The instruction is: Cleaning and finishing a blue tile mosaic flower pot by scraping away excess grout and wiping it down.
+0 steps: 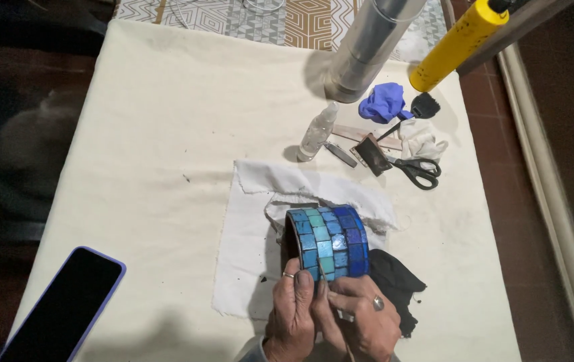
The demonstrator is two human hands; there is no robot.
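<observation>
Blue mosaic pot [330, 243] lies on its side on white cloth [250, 255], centre-front of table [166, 134], tiles up for access. Left hand [291, 315] clasps its rim to steady it; right hand [360, 318] pinches thin stick [323, 271] against tile joints. Black rag [394, 281] just beside; scissors [421, 171] and spray btl [317, 131] well apart.

We are working at a table [166, 134] covered in cream cloth. Under our left hand [291, 315] and right hand [360, 318] a white rag [246, 268] is lying, with a black cloth [394, 281] just to their right. Far to our left a dark phone [62, 305] is resting. Beyond our hands a clear spray bottle [317, 132], black scissors [419, 171], a blue glove [384, 102], a grey cylinder [367, 47] and a yellow tube [458, 43] are sitting.
</observation>
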